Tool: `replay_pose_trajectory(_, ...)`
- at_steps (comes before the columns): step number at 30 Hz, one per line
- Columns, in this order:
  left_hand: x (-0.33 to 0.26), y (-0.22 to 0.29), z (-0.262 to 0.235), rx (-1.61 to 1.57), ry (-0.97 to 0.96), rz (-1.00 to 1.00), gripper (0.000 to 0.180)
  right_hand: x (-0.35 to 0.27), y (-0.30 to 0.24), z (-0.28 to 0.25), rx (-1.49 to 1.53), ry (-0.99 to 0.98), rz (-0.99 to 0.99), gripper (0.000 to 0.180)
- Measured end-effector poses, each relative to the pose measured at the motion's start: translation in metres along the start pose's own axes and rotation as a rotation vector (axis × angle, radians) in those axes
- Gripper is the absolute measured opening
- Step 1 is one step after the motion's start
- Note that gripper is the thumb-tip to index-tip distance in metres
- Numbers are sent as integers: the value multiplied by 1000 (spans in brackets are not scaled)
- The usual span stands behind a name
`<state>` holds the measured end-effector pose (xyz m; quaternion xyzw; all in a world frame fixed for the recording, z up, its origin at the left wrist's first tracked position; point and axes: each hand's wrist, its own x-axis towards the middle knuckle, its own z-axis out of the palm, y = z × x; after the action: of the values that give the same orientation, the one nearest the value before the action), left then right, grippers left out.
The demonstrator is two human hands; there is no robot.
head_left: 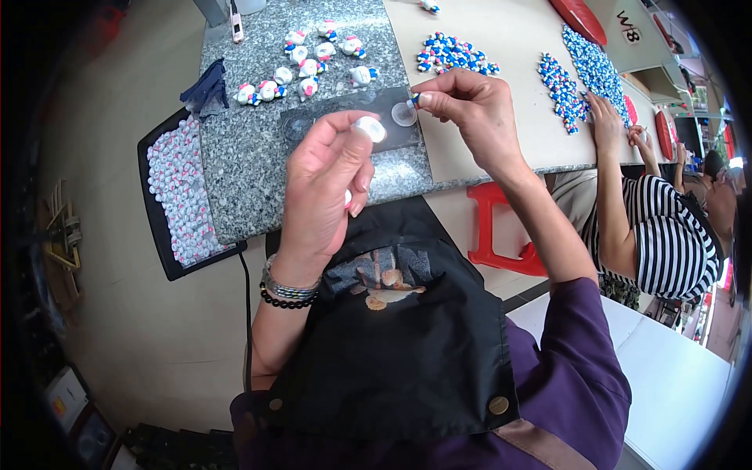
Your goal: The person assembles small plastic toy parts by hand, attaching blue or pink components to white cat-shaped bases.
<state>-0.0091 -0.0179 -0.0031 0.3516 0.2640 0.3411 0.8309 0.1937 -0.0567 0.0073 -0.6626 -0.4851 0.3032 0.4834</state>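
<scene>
My left hand (319, 184), closed, holds up a small white figurine head (373, 129) between thumb and fingertips. Another white and pink piece (348, 198) peeks out from under its curled fingers. To the right, my right hand (484, 117) pinches a tiny blue and yellow figurine body (416, 100). Just below that body, a round translucent dish (404, 114) lies on a dark mat (329, 112). Beyond my left hand, several assembled white figurines (309, 66) with blue, pink and yellow parts are scattered over the speckled grey stone tabletop (243, 168).
A black tray (149, 184) of white and pink heads sits at the left. Blue and white bodies form a pile (454, 55) on the beige board (501, 133). At right, a person in a striped shirt (674, 235) reaches toward more piles. A red stool (482, 227) stands below.
</scene>
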Motion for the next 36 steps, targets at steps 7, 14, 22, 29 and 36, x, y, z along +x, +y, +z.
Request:
replay_pose_trajectory(7, 8, -16, 5, 121, -29, 150, 24, -18, -24, 9, 302, 48, 30, 12)
replay_pose_trajectory(14, 7, -19, 7, 140, -28, 169, 20, -28, -27, 17, 196, 50, -94, 8)
replay_pose_trajectory(22, 9, -19, 6, 266, -18, 253, 15, -30, -23, 22, 11, 59, -238, 8)
replay_pose_trajectory(29, 19, -9, 2, 345, -68, 220, 13, -20, -18, 15, -39, 30, -341, 9)
replay_pose_trajectory(36, 80, 37, -3, 1254, 186, 489, 26, 29, 13, -26, -231, 160, -233, 13)
